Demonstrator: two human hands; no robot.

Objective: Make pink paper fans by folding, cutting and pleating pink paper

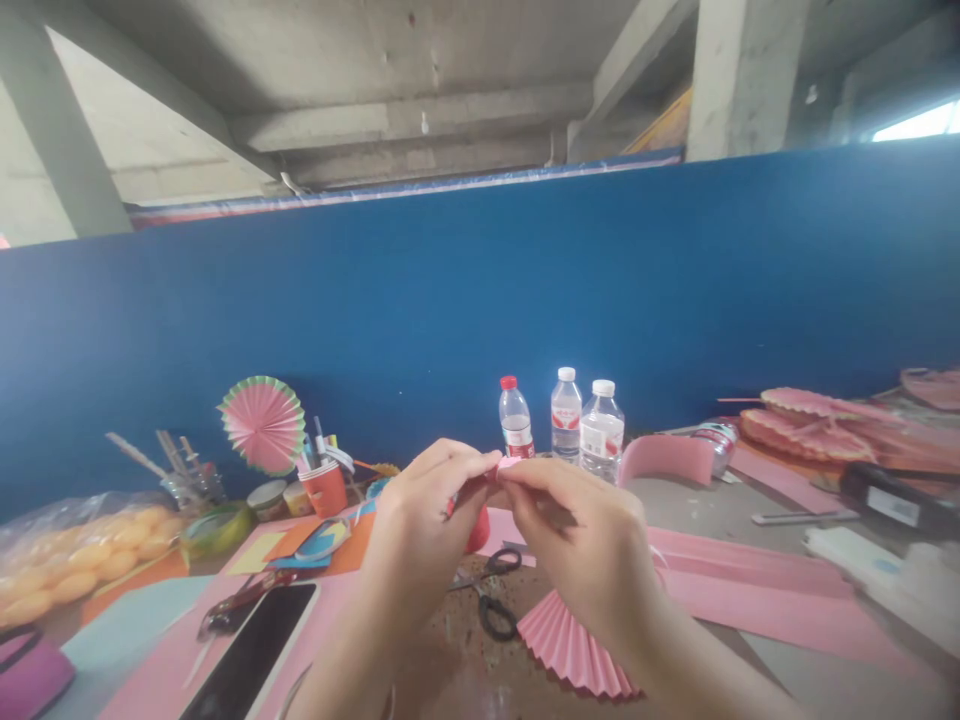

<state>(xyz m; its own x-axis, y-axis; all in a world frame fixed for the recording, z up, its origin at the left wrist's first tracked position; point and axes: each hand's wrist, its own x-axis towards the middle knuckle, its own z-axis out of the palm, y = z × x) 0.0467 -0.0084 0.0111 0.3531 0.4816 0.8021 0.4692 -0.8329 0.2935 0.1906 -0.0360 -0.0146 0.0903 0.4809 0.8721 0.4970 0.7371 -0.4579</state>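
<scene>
My left hand (pixel 435 500) and my right hand (pixel 577 510) meet fingertip to fingertip above the middle of the table. Between the pinched fingers shows a small pink piece (pixel 510 463), mostly hidden. A red object (pixel 478 530) shows just beneath my left hand; what it is I cannot make out. Black-handled scissors (pixel 496 618) lie open on the table below the hands. Under my right forearm a pleated pink paper fan (pixel 574 650) is spread, partly covered by the arm.
Three plastic bottles (pixel 566 415) stand behind the hands. Pink paper strips (pixel 765 590) and a black bottle (pixel 892 500) lie right. At left are a phone (pixel 251 655), a red cup (pixel 325 490) of pens and a round pleated fan (pixel 262 425). A blue partition (pixel 390 300) rises behind.
</scene>
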